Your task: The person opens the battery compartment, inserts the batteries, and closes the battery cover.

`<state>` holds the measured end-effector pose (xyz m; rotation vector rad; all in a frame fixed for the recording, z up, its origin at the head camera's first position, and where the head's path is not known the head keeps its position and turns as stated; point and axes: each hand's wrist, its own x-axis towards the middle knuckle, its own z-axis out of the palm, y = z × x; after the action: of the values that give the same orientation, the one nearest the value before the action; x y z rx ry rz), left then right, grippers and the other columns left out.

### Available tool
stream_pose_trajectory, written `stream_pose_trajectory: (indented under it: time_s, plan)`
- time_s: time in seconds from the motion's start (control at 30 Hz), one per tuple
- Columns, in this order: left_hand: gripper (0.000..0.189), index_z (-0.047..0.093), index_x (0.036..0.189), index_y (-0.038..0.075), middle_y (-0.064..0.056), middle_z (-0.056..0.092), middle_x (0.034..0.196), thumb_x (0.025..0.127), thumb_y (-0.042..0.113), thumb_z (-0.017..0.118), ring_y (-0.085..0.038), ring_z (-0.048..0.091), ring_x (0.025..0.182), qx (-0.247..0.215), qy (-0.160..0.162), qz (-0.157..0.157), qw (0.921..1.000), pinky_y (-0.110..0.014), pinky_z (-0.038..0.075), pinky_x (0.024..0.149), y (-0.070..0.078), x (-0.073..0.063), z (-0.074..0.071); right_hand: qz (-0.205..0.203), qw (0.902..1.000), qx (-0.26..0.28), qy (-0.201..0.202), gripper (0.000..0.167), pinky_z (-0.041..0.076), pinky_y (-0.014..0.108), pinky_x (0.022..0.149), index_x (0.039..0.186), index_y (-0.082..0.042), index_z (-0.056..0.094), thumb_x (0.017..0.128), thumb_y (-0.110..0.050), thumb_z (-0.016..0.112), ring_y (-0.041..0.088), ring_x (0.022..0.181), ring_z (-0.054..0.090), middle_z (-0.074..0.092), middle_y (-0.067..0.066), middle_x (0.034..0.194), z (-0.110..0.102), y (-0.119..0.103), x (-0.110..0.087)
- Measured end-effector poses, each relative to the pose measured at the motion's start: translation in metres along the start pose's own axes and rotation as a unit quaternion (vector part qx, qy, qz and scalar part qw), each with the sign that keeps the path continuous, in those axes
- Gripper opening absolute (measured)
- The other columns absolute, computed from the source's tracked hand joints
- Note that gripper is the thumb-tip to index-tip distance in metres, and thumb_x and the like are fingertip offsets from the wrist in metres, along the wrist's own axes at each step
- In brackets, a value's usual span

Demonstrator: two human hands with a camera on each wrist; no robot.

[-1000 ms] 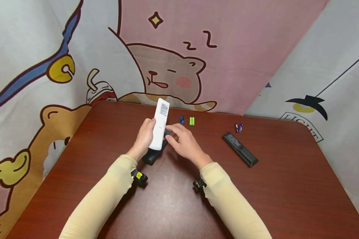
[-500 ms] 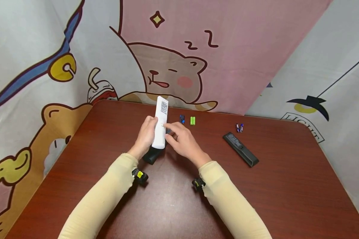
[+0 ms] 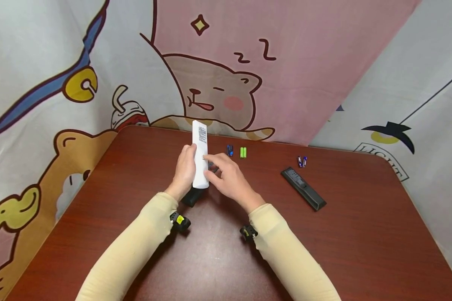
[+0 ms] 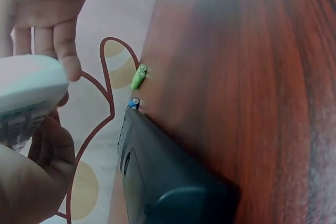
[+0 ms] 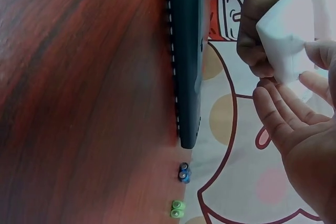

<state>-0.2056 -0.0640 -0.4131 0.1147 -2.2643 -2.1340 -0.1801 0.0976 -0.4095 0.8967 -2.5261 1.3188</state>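
Observation:
My left hand (image 3: 184, 170) grips a white remote control (image 3: 200, 167) along its left side, raised above the table with its labelled back facing up. From the other side my right hand (image 3: 229, 175) reaches in, its thumb and index finger touching the white remote near its lower half. In the right wrist view, the other fingers of that hand extend loosely below the remote. Beneath the hands a black remote control (image 4: 168, 177) lies on the table, partly hidden by the white one in the head view.
A second black remote (image 3: 301, 187) lies back-up on the right of the brown table (image 3: 346, 242). Blue batteries (image 3: 230, 150) and green batteries (image 3: 242, 152) lie near the back edge. Purple-and-white batteries (image 3: 302, 161) lie farther right. A printed curtain (image 3: 305, 62) hangs behind.
The white remote has turned more upright in the head view, tilting left at its far end. My right fingers stay against it, shifting slightly with it. The other items lie as before.

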Motion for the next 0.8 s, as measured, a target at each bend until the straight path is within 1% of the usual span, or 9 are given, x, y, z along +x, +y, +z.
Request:
stream_pose_trajectory:
  time_s: [0.07, 0.17, 0.27, 0.4, 0.5, 0.6, 0.8]
  plan:
    - [0.037, 0.045, 0.117, 0.004, -0.015, 0.055, 0.106, 0.112, 0.036, 0.028, -0.015, 0.058, 0.076, -0.014, -0.005, -0.003, 0.9999, -0.025, 0.05, 0.065, 0.0002, -0.0007, -0.0004, -0.003, 1.0, 0.003, 0.0, 0.04, 0.06, 0.048, 0.081, 0.137, -0.002, 0.063, 0.098, -0.008, 0.068, 0.03, 0.099, 0.069, 0.062, 0.018, 0.125, 0.0006, -0.0006, 0.0003]
    - [0.037, 0.041, 0.126, 0.003, -0.017, 0.054, 0.113, 0.112, 0.034, 0.027, -0.014, 0.06, 0.079, -0.029, -0.015, 0.0, 0.9995, -0.025, 0.05, 0.068, -0.0004, -0.001, -0.0014, -0.004, 1.0, 0.007, 0.001, 0.04, 0.06, 0.05, 0.08, 0.136, -0.001, 0.063, 0.097, -0.007, 0.068, 0.034, 0.099, 0.069, 0.062, 0.02, 0.125, 0.0012, -0.001, 0.0006]
    - [0.038, 0.039, 0.132, 0.003, -0.018, 0.054, 0.114, 0.112, 0.033, 0.026, -0.014, 0.06, 0.079, -0.038, -0.029, 0.006, 0.9988, -0.025, 0.05, 0.068, -0.001, -0.0006, -0.002, -0.002, 0.9999, 0.01, 0.003, 0.039, 0.059, 0.052, 0.079, 0.135, -0.001, 0.064, 0.097, -0.007, 0.069, 0.037, 0.097, 0.068, 0.06, 0.022, 0.123, 0.0014, -0.0013, 0.0013]
    - [0.036, 0.041, 0.13, 0.003, -0.016, 0.055, 0.109, 0.112, 0.03, 0.025, -0.013, 0.059, 0.079, -0.045, -0.039, 0.017, 0.9981, -0.025, 0.049, 0.069, -0.0022, -0.0002, -0.0009, -0.004, 0.9999, 0.008, 0.014, 0.037, 0.06, 0.047, 0.077, 0.13, -0.001, 0.066, 0.094, -0.007, 0.071, 0.035, 0.089, 0.068, 0.059, 0.022, 0.116, 0.0017, -0.0013, 0.0017]
    - [0.034, 0.043, 0.127, 0.003, -0.015, 0.056, 0.106, 0.112, 0.029, 0.027, -0.012, 0.059, 0.078, -0.045, -0.034, 0.021, 0.9982, -0.025, 0.048, 0.069, -0.003, -0.0007, 0.0002, -0.01, 0.9996, 0.009, 0.023, 0.034, 0.06, 0.047, 0.074, 0.126, 0.0, 0.066, 0.093, -0.006, 0.072, 0.032, 0.084, 0.067, 0.058, 0.02, 0.11, 0.0029, -0.0014, 0.0018]
    - [0.034, 0.043, 0.127, 0.003, -0.014, 0.056, 0.104, 0.112, 0.029, 0.027, -0.012, 0.059, 0.078, -0.046, -0.031, 0.022, 0.9982, -0.025, 0.048, 0.069, -0.0034, -0.0012, 0.0005, -0.011, 0.9995, 0.014, 0.027, 0.032, 0.06, 0.048, 0.073, 0.124, 0.001, 0.066, 0.093, -0.004, 0.073, 0.032, 0.084, 0.067, 0.058, 0.018, 0.105, 0.0041, -0.0017, 0.0023]
    - [0.033, 0.044, 0.128, 0.003, -0.013, 0.056, 0.102, 0.112, 0.027, 0.026, -0.012, 0.059, 0.076, -0.053, -0.033, 0.03, 0.9976, -0.024, 0.049, 0.067, -0.0032, -0.0024, 0.0012, 0.005, 0.9995, 0.012, 0.028, 0.029, 0.058, 0.036, 0.074, 0.121, -0.001, 0.066, 0.093, -0.005, 0.073, 0.025, 0.085, 0.065, 0.059, 0.015, 0.1, 0.0048, -0.0023, 0.0033]
